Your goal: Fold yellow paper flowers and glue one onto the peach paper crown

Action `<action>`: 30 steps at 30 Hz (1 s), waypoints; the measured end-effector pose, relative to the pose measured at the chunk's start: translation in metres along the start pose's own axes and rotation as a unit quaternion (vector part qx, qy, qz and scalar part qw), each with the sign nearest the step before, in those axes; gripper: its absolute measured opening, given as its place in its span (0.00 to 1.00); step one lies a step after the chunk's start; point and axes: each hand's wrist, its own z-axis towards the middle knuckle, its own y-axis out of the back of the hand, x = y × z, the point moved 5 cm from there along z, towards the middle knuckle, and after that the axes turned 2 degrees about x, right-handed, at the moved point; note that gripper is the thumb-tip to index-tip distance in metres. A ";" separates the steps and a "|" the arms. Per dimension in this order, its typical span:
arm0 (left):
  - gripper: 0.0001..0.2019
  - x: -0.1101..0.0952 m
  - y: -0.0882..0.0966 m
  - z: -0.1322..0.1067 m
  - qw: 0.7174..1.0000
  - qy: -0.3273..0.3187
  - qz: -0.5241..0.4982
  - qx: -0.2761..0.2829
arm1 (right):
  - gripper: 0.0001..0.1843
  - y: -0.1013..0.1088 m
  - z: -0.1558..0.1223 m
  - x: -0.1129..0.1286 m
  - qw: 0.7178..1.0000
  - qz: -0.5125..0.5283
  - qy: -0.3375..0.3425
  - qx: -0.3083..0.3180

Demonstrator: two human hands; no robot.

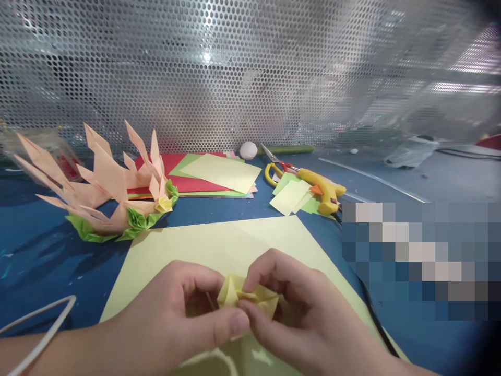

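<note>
A small folded piece of yellow paper (229,293) is held between both hands, low in the middle of the view. My left hand (195,308) grips its left side, with the thumb along the front edge. On the right, my right hand (289,297) pinches a fold of it between thumb and forefinger. Beneath both hands lies a large pale yellow sheet (227,237). A folded paper crown-like ring (109,180), with pink points and a green base with a yellow piece, stands beyond the left hand. The undersides of the folded piece are hidden by my fingers.
Coloured paper sheets (219,172) are stacked at the back. Right of them lie scissors (276,166), small paper squares (291,196) and a yellow glue gun (323,190). A white ball (248,150) sits by the perforated metal screen (176,78). A black cord (373,308) runs at right.
</note>
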 end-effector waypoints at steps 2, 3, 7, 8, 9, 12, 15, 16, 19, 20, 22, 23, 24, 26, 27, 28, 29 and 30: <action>0.17 0.000 0.002 0.000 1.000 0.000 0.021 -0.018 | 0.06 0.001 0.000 0.000 1.000 -0.010 0.009 -0.004; 0.18 0.000 0.003 0.000 0.999 -0.004 0.031 -0.024 | 0.05 0.001 0.000 0.000 1.000 -0.014 0.013 -0.004; 0.19 -0.001 0.002 0.000 0.999 -0.006 0.025 -0.027 | 0.02 0.004 0.000 0.002 0.996 -0.071 0.048 0.010; 0.19 -0.001 0.002 0.000 0.999 -0.006 0.017 -0.027 | 0.02 0.005 -0.001 0.004 0.993 -0.095 0.064 0.009; 0.19 -0.001 0.003 0.000 1.000 -0.004 0.006 -0.026 | 0.01 0.007 -0.001 0.006 0.990 -0.115 0.080 0.006; 0.18 -0.002 0.004 0.001 0.999 0.001 -0.029 -0.021 | 0.03 0.010 -0.003 0.009 0.982 -0.146 0.121 -0.009; 0.18 -0.001 0.005 0.001 0.998 0.004 -0.056 -0.016 | 0.05 0.010 -0.004 0.011 0.977 -0.153 0.148 -0.008; 0.19 0.000 0.006 0.000 0.998 0.002 -0.064 -0.014 | 0.05 0.010 -0.004 0.011 0.977 -0.149 0.153 -0.003; 0.18 0.000 0.007 0.001 0.997 0.000 -0.078 -0.010 | 0.04 0.011 -0.004 0.012 0.978 -0.132 0.158 0.004; 0.17 0.000 0.007 0.001 0.997 0.000 -0.078 -0.009 | 0.04 0.011 -0.004 0.012 0.979 -0.128 0.159 0.003; 0.16 -0.002 0.008 0.001 0.998 -0.005 -0.069 -0.011 | 0.03 0.012 -0.003 0.012 0.981 -0.120 0.151 0.001; 0.16 -0.003 0.009 0.001 0.998 -0.010 -0.060 -0.014 | 0.03 0.011 -0.003 0.011 0.983 -0.113 0.141 0.006; 0.16 -0.004 0.010 0.001 0.998 -0.014 -0.050 -0.019 | 0.02 0.010 -0.002 0.011 0.986 -0.103 0.128 0.012; 0.16 -0.003 0.010 0.000 0.999 -0.010 -0.026 -0.025 | 0.03 0.008 -0.002 0.008 0.992 -0.082 0.096 0.026; 0.16 -0.002 0.010 -0.001 1.000 -0.004 -0.019 -0.025 | 0.04 0.006 -0.002 0.007 0.993 -0.073 0.085 0.033; 0.16 -0.001 0.009 -0.002 1.000 0.004 -0.015 -0.022 | 0.04 0.005 -0.002 0.006 0.994 -0.065 0.076 0.036; 0.16 0.001 0.008 -0.003 1.000 0.009 -0.013 -0.021 | 0.04 0.005 -0.003 0.006 0.995 -0.057 0.071 0.035; 0.16 0.002 0.007 -0.003 1.000 0.010 -0.012 -0.023 | 0.03 0.004 -0.003 0.005 0.996 -0.048 0.069 0.029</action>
